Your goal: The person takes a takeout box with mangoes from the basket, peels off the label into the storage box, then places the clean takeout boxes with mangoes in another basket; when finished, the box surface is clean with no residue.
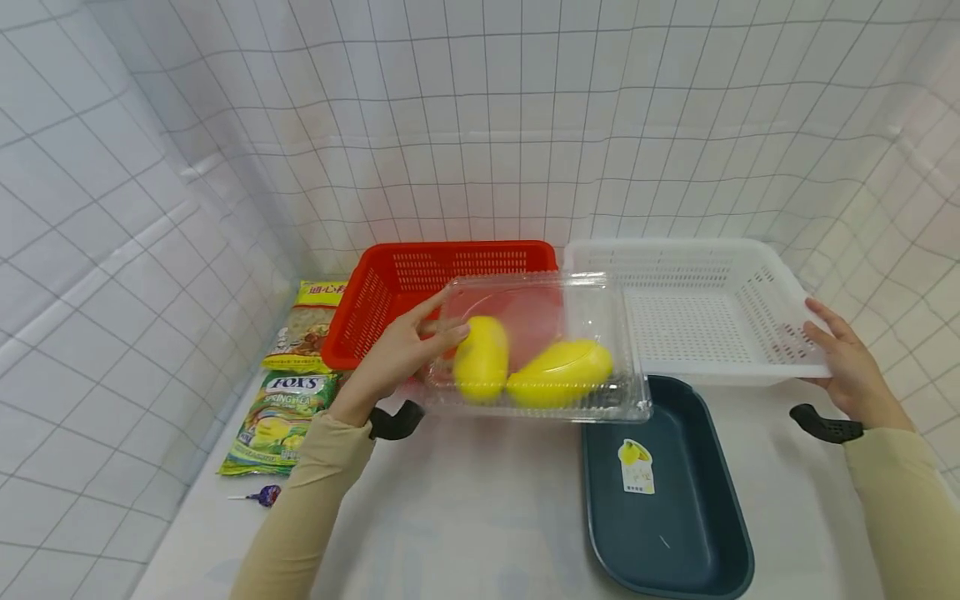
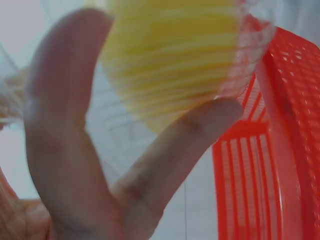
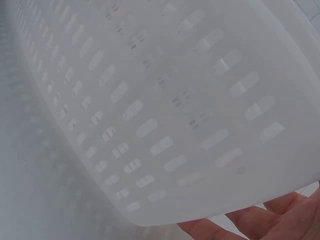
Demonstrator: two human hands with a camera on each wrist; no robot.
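Note:
My left hand (image 1: pixel 405 350) grips the left end of a clear plastic box (image 1: pixel 592 308), thumb and fingers spread on its wall. Two yellow mango-like fruits (image 1: pixel 558 373) lie inside it. In the left wrist view, one yellow fruit (image 2: pixel 170 55) shows through the clear wall beside the thumb and a finger. The box overlaps the red basket (image 1: pixel 442 250) and part of the white basket (image 1: pixel 690 317) in the head view. My right hand (image 1: pixel 851 362) holds the white basket by its right rim. Under that rim, the right wrist view shows my fingertips (image 3: pixel 245 222).
A dark blue tray (image 1: pixel 667 500) with a small fruit-picture label (image 1: pixel 636 467) lies in front of the white basket. On the left are a yellow snack bag (image 1: pixel 306 325), a green candy bag (image 1: pixel 281 421) and a lollipop (image 1: pixel 267 496). Gridded white curtain (image 1: pixel 525 125) surrounds the table.

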